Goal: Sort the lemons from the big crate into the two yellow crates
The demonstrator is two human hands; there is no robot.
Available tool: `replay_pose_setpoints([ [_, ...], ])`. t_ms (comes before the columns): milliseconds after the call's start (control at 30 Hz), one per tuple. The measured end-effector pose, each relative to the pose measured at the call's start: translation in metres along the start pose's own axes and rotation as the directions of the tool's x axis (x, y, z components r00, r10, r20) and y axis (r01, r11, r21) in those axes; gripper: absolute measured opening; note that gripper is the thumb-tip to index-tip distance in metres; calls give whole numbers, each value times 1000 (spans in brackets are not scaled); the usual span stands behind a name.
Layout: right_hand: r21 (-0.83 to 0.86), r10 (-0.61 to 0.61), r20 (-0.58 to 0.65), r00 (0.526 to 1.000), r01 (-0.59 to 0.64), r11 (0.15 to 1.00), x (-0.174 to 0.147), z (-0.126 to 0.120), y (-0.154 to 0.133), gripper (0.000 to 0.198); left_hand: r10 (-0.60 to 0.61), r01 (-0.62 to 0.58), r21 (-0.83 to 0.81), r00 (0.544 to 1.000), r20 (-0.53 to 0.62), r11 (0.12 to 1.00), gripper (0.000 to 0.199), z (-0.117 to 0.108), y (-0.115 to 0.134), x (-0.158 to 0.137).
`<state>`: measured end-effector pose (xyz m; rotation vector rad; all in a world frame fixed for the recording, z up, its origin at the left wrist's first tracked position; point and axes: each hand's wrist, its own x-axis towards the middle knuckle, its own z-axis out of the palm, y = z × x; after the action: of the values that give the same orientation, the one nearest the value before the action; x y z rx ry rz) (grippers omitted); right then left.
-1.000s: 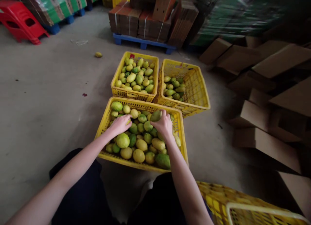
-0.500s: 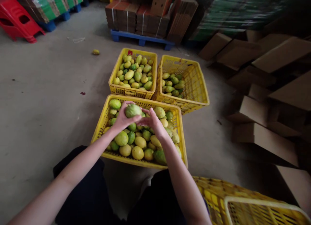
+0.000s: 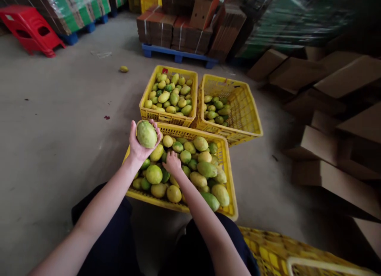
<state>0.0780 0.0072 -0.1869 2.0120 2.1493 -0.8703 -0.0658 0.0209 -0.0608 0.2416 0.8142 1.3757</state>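
My left hand (image 3: pixel 141 145) is raised over the left rim of the near yellow crate (image 3: pixel 233 188). It holds a large pale green, lemon-like fruit (image 3: pixel 147 134) in its palm, fingers curled round the far side. My right hand (image 3: pixel 172 163) reaches down among the green and yellow fruits of the near crate, right of and below the left hand. Its fingers are bent over a dark green fruit (image 3: pixel 164 157), and the fingertips are partly hidden. Beside it lie a yellow-green fruit (image 3: pixel 154 174) and a longer green fruit (image 3: pixel 206 169).
Behind stand a full yellow crate (image 3: pixel 168 119) and a partly filled one (image 3: pixel 253 109). A stray fruit (image 3: pixel 124 69) lies on the floor. Cardboard boxes (image 3: pixel 321 141) are piled right, a yellow crate (image 3: pixel 268 248) sits lower right, and a red stool (image 3: pixel 32 29) stands far left.
The hands have parted. My left hand has moved left with the pale green fruit and turned palm up; my right hand has left it and dropped among the fruits. The view has shifted slightly.
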Motion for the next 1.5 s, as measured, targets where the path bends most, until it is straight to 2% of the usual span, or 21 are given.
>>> replay_pose_setpoints([
  [167,4,45,-12,999,-45,999,3,4,5,45,-160,160,3,987,18,987,49,-1,-7,5],
  [267,34,67,-26,997,-66,997,2,6,4,41,-166,162,79,985,54,984,45,1,-15,7],
  [367,81,89,-33,996,-86,993,1,2,4,47,-175,169,86,981,79,982,44,2,-21,8],
  [400,132,103,-44,994,-96,987,1,-3,4,50,-179,173,79,981,79,982,43,2,-22,8],
  [467,337,140,-103,985,-98,936,3,-20,6,52,-179,173,78,982,67,982,41,-1,-22,10],
  [533,590,179,-176,968,-42,806,1,-45,9,50,-168,163,84,984,55,983,40,-5,-21,14],
  [633,800,159,-224,961,88,594,-14,-82,18,43,-158,154,66,986,48,986,40,-9,-22,17],
  [667,865,147,-239,960,141,481,-23,-91,22,43,-158,155,50,987,44,987,39,-9,-23,18],
  [733,963,139,-259,956,245,112,-41,-102,29,44,-175,175,0,983,47,985,37,-9,-27,17],
  [767,964,137,-257,957,264,-41,-50,-104,32,44,-199,201,-31,978,63,979,35,-9,-29,16],
  [800,951,123,-247,961,265,-160,-57,-104,35,46,-234,239,-60,968,87,969,34,-9,-31,15],
  [833,939,97,-239,966,256,-230,-62,-103,37,50,-275,285,-82,954,117,955,34,-10,-33,15],
  [900,925,14,-232,973,226,-305,-66,-99,38,54,-351,372,-104,920,177,922,34,-13,-39,16],
  [1000,901,-70,-225,972,180,-395,-61,-91,35,52,-394,427,-115,890,228,897,30,-22,-50,22],
  [1100,849,27,-141,990,135,-511,-53,-79,30,50,-409,441,-92,880,243,893,26,-29,-61,28],
  [1167,797,127,-28,992,99,-596,-48,-71,27,40,-413,439,-69,879,239,896,25,-30,-65,29],
  [1233,747,159,85,984,43,-663,-45,-66,24,30,-409,432,-56,883,230,900,26,-29,-67,27],
  [1300,730,120,144,982,-23,-683,-44,-63,20,24,-412,432,-51,886,212,901,28,-25,-64,23],
  [1367,740,62,151,987,-71,-669,-44,-64,15,22,-419,436,-59,888,188,898,31,-20,-60,19],
  [1500,754,23,122,992,-77,-653,-47,-70,4,22,-415,430,-115,900,136,895,35,-7,-49,12],
])
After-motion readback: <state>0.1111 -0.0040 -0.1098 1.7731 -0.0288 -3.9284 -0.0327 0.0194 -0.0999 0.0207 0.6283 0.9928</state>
